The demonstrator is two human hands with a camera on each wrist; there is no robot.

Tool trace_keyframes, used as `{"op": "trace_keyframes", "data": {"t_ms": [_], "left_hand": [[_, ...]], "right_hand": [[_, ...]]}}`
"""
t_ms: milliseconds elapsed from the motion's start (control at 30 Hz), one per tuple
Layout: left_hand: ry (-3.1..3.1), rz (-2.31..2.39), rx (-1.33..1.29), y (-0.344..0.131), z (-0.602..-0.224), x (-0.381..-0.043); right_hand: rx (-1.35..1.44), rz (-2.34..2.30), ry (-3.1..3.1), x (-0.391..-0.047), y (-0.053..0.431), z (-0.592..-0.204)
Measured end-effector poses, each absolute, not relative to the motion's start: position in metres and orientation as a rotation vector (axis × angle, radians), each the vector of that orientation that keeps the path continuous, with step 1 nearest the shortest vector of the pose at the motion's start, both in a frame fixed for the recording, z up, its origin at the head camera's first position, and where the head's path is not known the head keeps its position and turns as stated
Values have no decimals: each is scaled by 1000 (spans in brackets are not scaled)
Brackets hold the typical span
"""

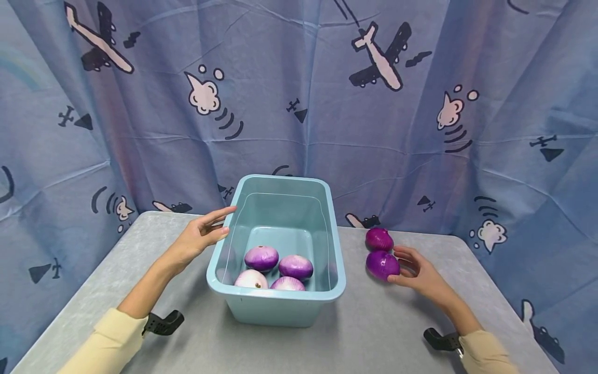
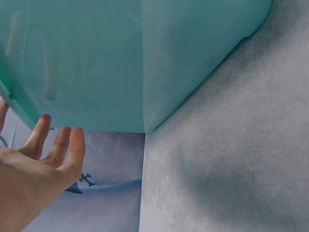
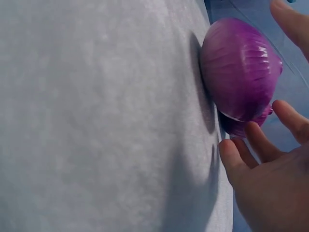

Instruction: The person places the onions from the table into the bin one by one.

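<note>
A light blue plastic bin (image 1: pixel 275 311) stands mid-table with several purple and whitish onions (image 1: pixel 261 258) on its floor at the near end. My left hand (image 1: pixel 198 238) is at the bin's left rim, its fingers loosely extended; in the left wrist view the fingertips are close to the outer wall. On the right side of the table, two dark purple onions sit one behind the other, a nearer onion (image 1: pixel 382 265) and a farther onion (image 1: pixel 379 239). Beside the nearer one is my right hand (image 1: pixel 420 272), fingers spread and relaxed. The right wrist view shows this onion (image 3: pixel 239 70) outside the grasp.
A grey table (image 1: pixel 374 332) carries everything, its back edge close to a blue curtain (image 1: pixel 280 93) printed with planes and clouds. Black straps with camera mounts are on the left wrist (image 1: pixel 163 323) and the right wrist (image 1: pixel 441 340).
</note>
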State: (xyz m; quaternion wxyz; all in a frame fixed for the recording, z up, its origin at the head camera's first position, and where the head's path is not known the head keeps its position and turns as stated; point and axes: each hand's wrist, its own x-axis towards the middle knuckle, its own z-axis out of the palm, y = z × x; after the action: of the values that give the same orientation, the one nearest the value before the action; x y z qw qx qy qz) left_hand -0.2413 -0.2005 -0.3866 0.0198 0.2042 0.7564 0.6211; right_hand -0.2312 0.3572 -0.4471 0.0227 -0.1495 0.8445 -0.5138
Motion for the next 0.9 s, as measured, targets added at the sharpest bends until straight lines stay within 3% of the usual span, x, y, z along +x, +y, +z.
{"op": "trace_keyframes", "data": {"t_ms": [900], "left_hand": [[2412, 1867, 616, -202, -384, -242]], "right_hand": [[-539, -1466, 2732, -245, 353, -457]]}}
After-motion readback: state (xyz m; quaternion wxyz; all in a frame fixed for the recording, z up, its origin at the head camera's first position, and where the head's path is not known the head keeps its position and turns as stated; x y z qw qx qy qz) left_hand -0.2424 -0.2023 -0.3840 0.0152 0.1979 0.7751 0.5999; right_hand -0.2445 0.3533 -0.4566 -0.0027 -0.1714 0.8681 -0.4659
